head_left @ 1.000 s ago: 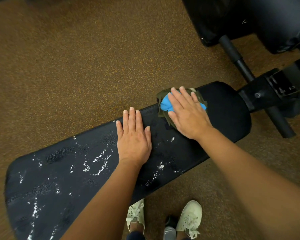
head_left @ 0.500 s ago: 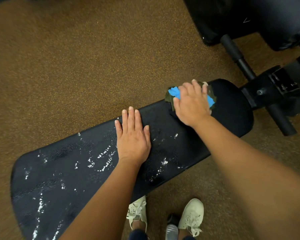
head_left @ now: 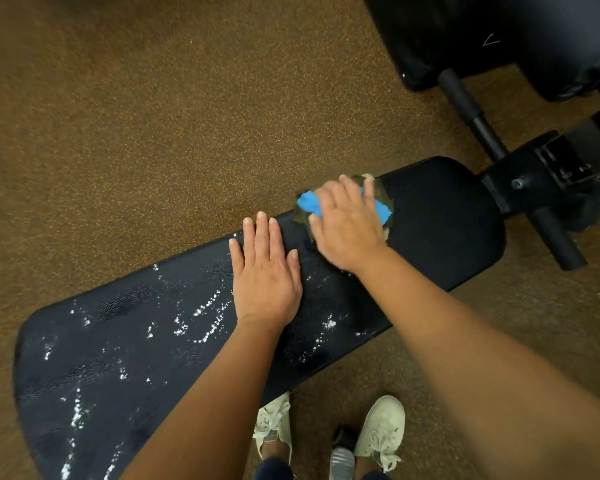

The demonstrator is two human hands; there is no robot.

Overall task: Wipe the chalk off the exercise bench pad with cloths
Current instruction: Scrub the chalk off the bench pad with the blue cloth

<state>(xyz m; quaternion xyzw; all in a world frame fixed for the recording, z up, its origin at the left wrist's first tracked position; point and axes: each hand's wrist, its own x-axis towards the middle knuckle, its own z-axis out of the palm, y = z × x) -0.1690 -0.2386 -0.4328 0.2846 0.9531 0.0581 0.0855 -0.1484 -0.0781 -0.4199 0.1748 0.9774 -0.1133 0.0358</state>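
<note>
Bench pad [head_left: 440, 230]: black, set diagonally on the brown speckled floor [head_left: 153, 133]. Chalk [head_left: 205, 313] is seen as white streaks and flecks over the middle and the wide left end, with a few specks near the front edge. The narrow right end looks clean.

Cloths: a blue cloth [head_left: 307, 202] is bunched with a dark green cloth [head_left: 383, 197]. Both are pressed onto the pad at its far edge, roughly where clean meets chalked. They are covered by the right hand [head_left: 347, 230], palm down with fingers extended and spread. No pinch is visible, though the hand is slightly blurred. The left hand [head_left: 264, 275] is laid flat on the pad just beside, fingers straight, nothing held. It is probably being used as a brace.

Step judged: a wiping pass is under way, early on, with most of the chalk not yet removed.

Next move: the cloths need to be dragged left under firm pressure, since the surface is textured. The left hand sits in that path and must be shifted first. A fresh cloth face may be needed.

Around: black metal frame [head_left: 534, 181] at the pad's right end, other black padded kit [head_left: 499, 36] at top right, and pale shoes [head_left: 378, 427] below the near edge.
</note>
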